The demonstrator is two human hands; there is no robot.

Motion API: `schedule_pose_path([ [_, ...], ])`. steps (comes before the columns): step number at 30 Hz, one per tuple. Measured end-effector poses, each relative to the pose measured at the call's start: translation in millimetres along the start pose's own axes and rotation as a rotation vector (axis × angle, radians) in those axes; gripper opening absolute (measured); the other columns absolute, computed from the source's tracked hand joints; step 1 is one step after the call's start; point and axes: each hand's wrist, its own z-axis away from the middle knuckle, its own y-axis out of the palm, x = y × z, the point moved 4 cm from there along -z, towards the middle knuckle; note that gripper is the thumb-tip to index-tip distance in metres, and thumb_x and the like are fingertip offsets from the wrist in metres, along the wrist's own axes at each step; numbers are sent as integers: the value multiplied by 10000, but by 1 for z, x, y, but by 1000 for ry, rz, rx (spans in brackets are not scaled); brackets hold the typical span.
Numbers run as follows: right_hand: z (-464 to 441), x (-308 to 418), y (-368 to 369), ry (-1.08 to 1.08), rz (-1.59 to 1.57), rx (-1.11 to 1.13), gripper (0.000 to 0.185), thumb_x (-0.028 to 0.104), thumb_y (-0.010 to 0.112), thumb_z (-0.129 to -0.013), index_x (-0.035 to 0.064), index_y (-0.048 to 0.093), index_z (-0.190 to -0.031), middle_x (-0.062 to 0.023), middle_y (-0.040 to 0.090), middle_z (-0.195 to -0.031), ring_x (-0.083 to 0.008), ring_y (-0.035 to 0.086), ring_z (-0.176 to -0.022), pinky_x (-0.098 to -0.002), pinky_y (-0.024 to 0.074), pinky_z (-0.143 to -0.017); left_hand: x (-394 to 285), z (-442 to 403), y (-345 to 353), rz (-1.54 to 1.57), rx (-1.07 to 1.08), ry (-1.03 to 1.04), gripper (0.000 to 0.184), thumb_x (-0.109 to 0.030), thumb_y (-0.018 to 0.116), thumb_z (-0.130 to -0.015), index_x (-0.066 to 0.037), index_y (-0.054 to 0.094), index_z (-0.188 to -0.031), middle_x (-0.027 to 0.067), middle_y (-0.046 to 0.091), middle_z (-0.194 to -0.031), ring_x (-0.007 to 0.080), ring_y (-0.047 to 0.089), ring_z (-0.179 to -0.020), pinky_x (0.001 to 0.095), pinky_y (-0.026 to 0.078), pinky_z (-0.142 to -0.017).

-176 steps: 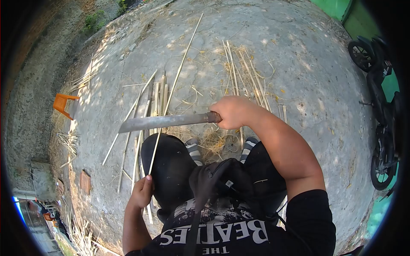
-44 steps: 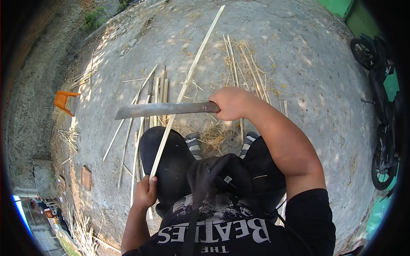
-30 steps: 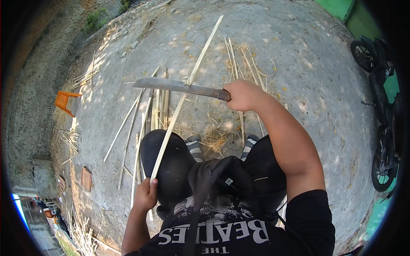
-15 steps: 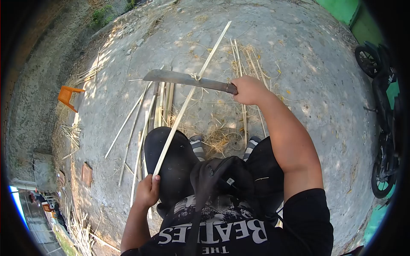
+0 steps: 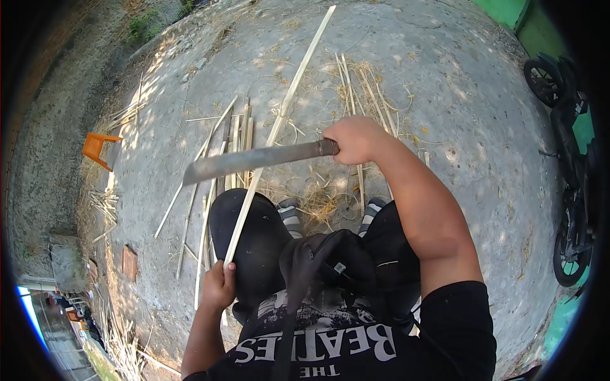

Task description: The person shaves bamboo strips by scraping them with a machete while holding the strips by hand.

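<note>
My left hand (image 5: 218,284) is closed round the lower end of a long pale bamboo strip (image 5: 289,95), which slants up and away across my left knee. My right hand (image 5: 357,140) grips the handle of a machete (image 5: 254,162). Its broad, worn blade points left and crosses over the strip just beyond my knee. Whether the edge touches the strip I cannot tell. A curled shaving (image 5: 279,113) clings to the strip farther up, past the blade.
More bamboo strips (image 5: 238,143) lie beside my left knee, others (image 5: 349,89) ahead to the right. Shavings (image 5: 321,202) are heaped between my feet. An orange plastic stool (image 5: 97,150) and a split bamboo pile (image 5: 124,352) are at the left; a motorcycle (image 5: 565,159) stands at the right.
My right hand has drawn the machete back toward me, down along the strip, and slightly left. The strip's far end has shifted a little farther away; the left hand has hardly moved.
</note>
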Motion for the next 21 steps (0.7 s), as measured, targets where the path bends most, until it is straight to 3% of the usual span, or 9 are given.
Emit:
schedule_pose_path([
  [3,-16,-57,4,283,-143,-124,169,189,671,-803,131,721,-953,-127,737,-932,-365,711,-930,-494,557,-806,-6,-2,-1,16,-69,1,565,-491,492,-1067,9,548,-810,287,610,-687,529,617,-698,558,444,-604],
  [9,5,-36,-3,248,-163,-113,166,180,664,-795,116,717,-939,-139,734,-930,-360,713,-944,-498,555,-805,-7,1,-4,-16,-75,31,553,-480,492,-1068,5,542,-808,282,595,-662,531,605,-679,558,439,-595],
  [15,22,27,5,-109,31,33,174,192,709,-767,120,718,-925,-130,729,-882,-359,715,-913,-497,559,-777,-8,-3,-1,59,-40,60,536,-467,494,-1070,1,539,-812,280,598,-662,531,608,-681,558,438,-594],
  [18,11,32,13,-234,129,-20,183,193,713,-766,126,716,-936,-138,721,-858,-366,713,-901,-499,555,-771,-4,-2,-3,12,-52,92,524,-450,503,-1072,2,538,-808,265,589,-648,504,609,-650,534,435,-578],
  [21,-10,-32,7,-7,-99,-224,159,201,705,-762,106,691,-889,-162,700,-818,-391,693,-828,-501,528,-709,7,0,-1,143,-20,43,519,-436,515,-1072,6,541,-801,251,577,-636,474,598,-615,510,426,-562],
])
